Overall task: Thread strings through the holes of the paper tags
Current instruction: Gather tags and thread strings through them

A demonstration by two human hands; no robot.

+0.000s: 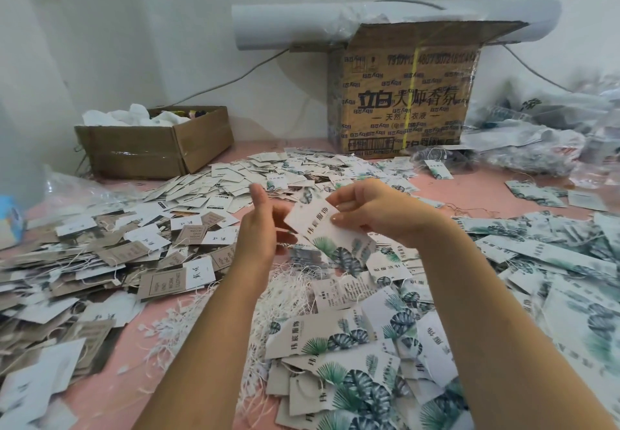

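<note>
Leaf-printed tags (352, 379) lie heaped nearest me, low and to the right, overlapping one another on the pink desk (134, 362); a tangle of white strings (285, 295) spreads just left of them, between my forearms. Above that tangle I hold one paper tag (322, 228) in the air, tilted, its lettered end up to the left and its green leaf print down to the right; my right hand (375, 211) pinches it near the upper end, thumb pressed on the printed face and fingers curled behind the top edge. My left hand (261, 228) stands just beside the tag's left edge, one finger raised straight and the lower fingers bent toward the tag's underside; whether they grip the tag or a string I cannot tell.

To the left spreads a heap of brown tags (117, 255) mixed with white ones; beyond my hands lies a scatter of small white tags (214, 191). At the far wall a low cardboard box (151, 144) stands open on the left; a tall printed carton (402, 94) stands to the right of it, with a white roll (285, 27) lying across its top; clear plastic bags (536, 127) pile up at the far right.
</note>
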